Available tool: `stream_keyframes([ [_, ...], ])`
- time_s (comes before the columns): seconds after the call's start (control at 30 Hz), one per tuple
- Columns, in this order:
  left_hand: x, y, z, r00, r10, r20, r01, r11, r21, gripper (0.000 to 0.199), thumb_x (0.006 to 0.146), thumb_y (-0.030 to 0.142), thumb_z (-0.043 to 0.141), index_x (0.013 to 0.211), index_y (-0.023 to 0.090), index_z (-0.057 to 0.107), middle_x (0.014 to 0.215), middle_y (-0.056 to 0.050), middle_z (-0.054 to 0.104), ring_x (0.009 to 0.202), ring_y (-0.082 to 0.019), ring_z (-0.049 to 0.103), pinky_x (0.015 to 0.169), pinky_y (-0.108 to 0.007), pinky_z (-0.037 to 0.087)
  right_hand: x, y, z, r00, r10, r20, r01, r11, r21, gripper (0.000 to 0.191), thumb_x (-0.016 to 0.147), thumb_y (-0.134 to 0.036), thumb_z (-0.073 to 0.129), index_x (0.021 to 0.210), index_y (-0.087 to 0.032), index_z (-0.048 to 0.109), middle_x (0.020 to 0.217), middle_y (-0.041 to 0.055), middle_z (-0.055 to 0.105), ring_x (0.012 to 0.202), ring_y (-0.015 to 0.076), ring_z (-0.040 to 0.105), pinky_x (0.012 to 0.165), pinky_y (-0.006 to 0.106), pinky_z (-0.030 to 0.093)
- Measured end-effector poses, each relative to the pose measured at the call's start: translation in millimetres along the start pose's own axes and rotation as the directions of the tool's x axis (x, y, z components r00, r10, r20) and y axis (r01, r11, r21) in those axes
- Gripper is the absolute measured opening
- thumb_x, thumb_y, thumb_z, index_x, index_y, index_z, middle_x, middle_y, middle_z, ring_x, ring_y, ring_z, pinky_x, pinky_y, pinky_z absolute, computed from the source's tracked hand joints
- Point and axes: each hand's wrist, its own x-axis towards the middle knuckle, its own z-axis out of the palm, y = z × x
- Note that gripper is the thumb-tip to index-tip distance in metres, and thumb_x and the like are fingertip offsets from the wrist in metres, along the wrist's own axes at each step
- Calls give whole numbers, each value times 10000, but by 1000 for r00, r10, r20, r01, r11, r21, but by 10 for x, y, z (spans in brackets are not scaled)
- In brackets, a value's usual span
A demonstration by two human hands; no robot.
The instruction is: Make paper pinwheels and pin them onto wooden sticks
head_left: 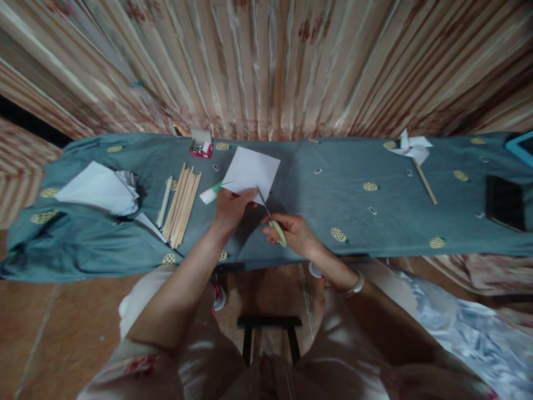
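Observation:
A square sheet of white paper (252,169) is pinched at its near edge by my left hand (234,208), thumb on top. My right hand (293,230) grips a pair of scissors (278,233) with pale green handles. The scissor blades reach the paper's near right part, close to my left thumb; whether they have cut into it I cannot make out. Partly behind the paper and my left hand lies a green and white glue stick (211,192). Just left of that, a row of several wooden sticks (182,205) rests on the cloth.
A stack of white paper (97,189), a white pen-like stick (164,201) and a narrow knife-like tool (152,226) lie left. Behind stands an open red box of small metal pieces (201,145). Rightward are a paper pinwheel (412,149) on a stick and a dark phone (505,203).

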Motion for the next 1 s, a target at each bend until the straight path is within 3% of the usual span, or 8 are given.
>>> stream_keyframes([
  [1.0,-23,-24,10,999,-8,37,9,1000,-26,286,556,280,808,786,147,702,722,-13,711,595,-139,619,514,-232,510,-7,-67,-17,1000,0,-17,0,1000,-8,460,515,-489,886,774,-164,690,513,-60,615,462,68,542,481,206,447],
])
